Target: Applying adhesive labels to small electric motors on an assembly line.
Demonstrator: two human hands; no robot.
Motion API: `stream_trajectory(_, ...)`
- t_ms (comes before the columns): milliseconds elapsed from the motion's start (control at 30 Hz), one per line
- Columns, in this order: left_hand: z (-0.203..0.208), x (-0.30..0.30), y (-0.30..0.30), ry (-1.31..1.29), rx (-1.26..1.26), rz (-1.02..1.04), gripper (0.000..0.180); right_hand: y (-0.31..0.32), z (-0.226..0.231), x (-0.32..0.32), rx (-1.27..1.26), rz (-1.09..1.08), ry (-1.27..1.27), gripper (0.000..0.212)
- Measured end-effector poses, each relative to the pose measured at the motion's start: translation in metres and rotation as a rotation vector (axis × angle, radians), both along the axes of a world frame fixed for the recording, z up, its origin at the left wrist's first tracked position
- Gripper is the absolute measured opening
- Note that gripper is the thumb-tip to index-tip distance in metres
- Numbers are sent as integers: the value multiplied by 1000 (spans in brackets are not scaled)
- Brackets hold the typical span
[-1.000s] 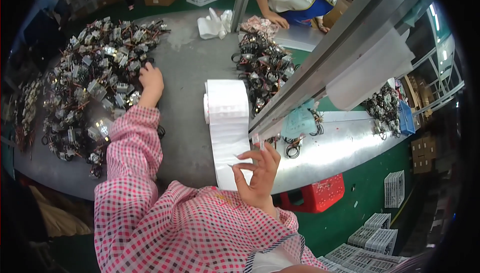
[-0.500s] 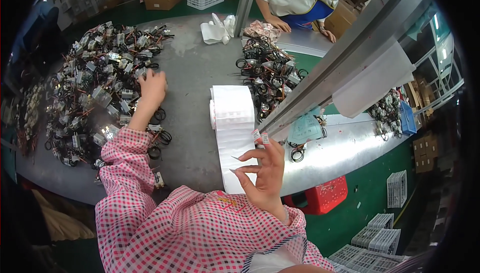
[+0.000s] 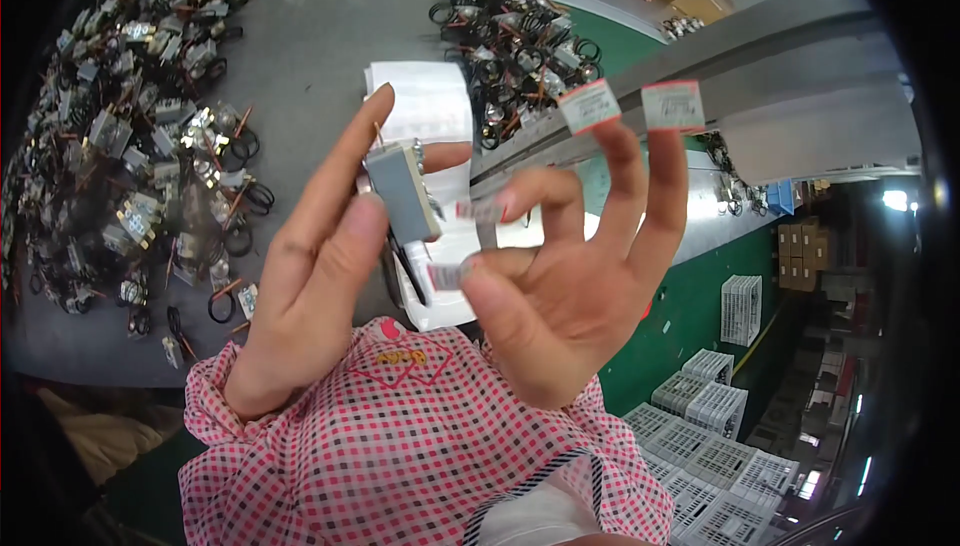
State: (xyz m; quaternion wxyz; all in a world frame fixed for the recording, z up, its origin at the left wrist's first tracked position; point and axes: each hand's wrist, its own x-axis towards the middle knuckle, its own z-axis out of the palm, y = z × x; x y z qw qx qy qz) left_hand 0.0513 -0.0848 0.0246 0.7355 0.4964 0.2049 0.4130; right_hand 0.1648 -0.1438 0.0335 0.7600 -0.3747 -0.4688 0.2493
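My left hand [image 3: 320, 266] is raised close to the camera and holds a small grey block-shaped part [image 3: 402, 189] with a thin black cable hanging from it. My right hand [image 3: 570, 286] pinches a small red-edged sticker [image 3: 445, 276] between thumb and forefinger, right beside the part. Two more stickers [image 3: 590, 106] cling to the tips of its raised fingers, and another is stuck on a bent finger. Below the hands lies a white sheet of sticker labels [image 3: 430, 106] on the grey table [image 3: 310, 36].
A big heap of small grey parts with black cables [image 3: 140, 146] covers the table's left side. A second pile of black cable loops [image 3: 510, 46] lies at the back beside a slanted metal rail [image 3: 740, 46]. Another person's hands work at the far edge. White crates [image 3: 720, 446] stand on the green floor.
My left hand left the heap and came up to the camera with one grey part. My right hand rose too, bringing stickers on its fingertips next to the part.
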Motion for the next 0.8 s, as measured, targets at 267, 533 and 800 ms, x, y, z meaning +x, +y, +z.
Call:
stream_trajectory(267,-13,-20,-4,-2,37,0,83,17,10,-23,-129,-39,74,93)
stream_trajectory(533,-25,-17,0,119,86,257,85,31,-5,-20,-128,105,14,93)
stream_trajectory(800,-38,-18,10,147,214,236,78,37,-5,-43,-217,-125,38,93)
